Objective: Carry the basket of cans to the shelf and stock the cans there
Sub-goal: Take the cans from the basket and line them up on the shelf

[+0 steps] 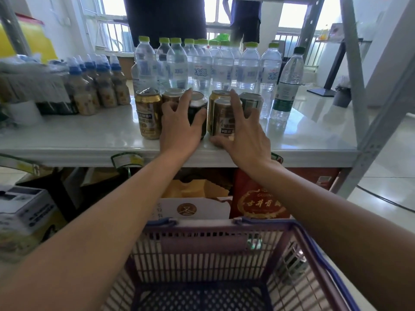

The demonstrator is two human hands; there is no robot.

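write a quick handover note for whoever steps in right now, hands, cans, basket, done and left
Left hand: wrapped around a dark metal can standing on the white shelf board.
Right hand: open, fingers spread against the front gold can; not gripping.
Cans: six stand on the shelf in front of the clear green-capped water bottles, including a gold can at far left.
Purple plastic basket: below the hands; no cans show in its visible part, but its near end is out of view.
Done: basket carried over, cans shelved.
Left: square up the cans, let go.
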